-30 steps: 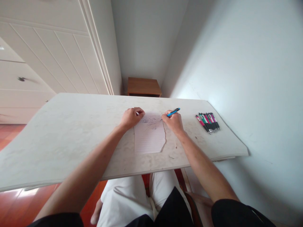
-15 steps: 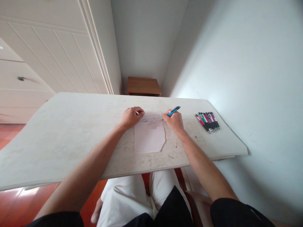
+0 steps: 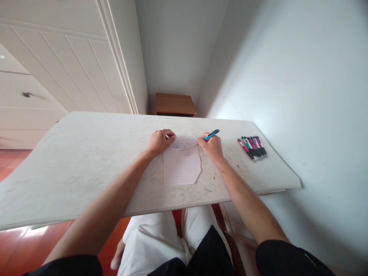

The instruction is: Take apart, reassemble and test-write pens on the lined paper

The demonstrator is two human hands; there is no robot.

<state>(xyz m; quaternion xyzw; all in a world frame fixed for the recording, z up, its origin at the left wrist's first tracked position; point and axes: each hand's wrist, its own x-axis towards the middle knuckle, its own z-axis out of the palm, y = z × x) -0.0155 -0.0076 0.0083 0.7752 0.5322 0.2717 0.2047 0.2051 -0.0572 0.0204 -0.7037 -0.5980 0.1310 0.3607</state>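
Note:
Blue ballpoint pen (image 3: pixel 212 134) in grip, my right hand (image 3: pixel 211 147) is closed round its barrel at the torn right edge of a lined sheet of paper (image 3: pixel 181 170). The pen's tip is low by that edge; whether it touches the paper I cannot tell. Dark scribbles cover the upper part of the sheet, while its lower part shows only ruled lines. At the upper left corner of the paper rests my left hand (image 3: pixel 161 142), fingers curled and thumb close to the index finger, with nothing visible in it.
Several pens (image 3: pixel 253 147) with pink, green and purple barrels lie side by side on the right of the white table (image 3: pixel 86 161). A pale wall (image 3: pixel 301 96) borders the table's right side. Beyond the far edge stands a brown wooden cabinet (image 3: pixel 174 103), and white drawers (image 3: pixel 31 92) are at left.
Almost nothing differs: both hands stay in the same places at the paper, and the pen remains in my right hand. The whole view has shifted very slightly.

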